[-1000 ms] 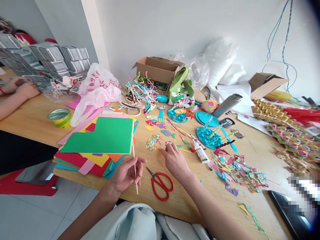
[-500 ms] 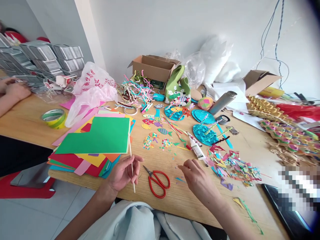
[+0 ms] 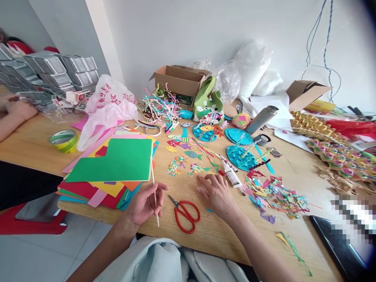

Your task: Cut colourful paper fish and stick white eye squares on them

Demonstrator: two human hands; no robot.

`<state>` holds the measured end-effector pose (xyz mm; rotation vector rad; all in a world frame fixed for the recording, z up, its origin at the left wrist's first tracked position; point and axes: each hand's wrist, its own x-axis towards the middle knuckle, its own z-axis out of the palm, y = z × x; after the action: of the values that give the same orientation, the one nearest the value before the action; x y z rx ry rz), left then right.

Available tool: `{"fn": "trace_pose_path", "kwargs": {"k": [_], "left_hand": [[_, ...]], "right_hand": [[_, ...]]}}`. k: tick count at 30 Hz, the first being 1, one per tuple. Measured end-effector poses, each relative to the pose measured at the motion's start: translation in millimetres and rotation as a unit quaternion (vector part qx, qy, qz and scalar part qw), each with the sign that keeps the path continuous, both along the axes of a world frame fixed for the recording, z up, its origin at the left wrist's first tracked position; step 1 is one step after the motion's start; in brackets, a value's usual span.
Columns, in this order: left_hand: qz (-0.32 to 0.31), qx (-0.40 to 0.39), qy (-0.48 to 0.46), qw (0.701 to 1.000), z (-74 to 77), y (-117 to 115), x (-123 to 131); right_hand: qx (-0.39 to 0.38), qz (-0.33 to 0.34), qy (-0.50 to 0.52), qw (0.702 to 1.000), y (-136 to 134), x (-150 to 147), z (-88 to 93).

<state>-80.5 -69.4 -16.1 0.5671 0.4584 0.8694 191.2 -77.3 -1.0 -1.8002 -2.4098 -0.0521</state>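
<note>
I make this out as a small craft workroom: on the wooden table [image 3: 299,168] I see from here coloured paper [image 3: 126,160], red-handled scissors [image 3: 184,212], a glue bottle [image 3: 232,175], pipe cleaners [image 3: 161,102] and paper scraps [image 3: 277,192].

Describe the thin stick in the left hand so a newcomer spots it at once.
On the wooden table, find the big green sheet topping the paper stack. Just off its lower right corner, the left hand holds the stick at a slant, upper end near the sheet's edge. It is thin, pale and plain, unlike the red-handled scissors lying beside that hand.
</note>
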Motion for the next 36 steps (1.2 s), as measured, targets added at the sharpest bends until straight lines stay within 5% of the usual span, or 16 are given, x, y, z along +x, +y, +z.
{"fn": "trace_pose_path", "kwargs": {"k": [36], "left_hand": [[-0.013,-0.005,0.001,1.0,0.5,0.6,0.5]], "right_hand": [[0.02,-0.008,0.08,0.997,19.9,10.9,-1.1]]}}
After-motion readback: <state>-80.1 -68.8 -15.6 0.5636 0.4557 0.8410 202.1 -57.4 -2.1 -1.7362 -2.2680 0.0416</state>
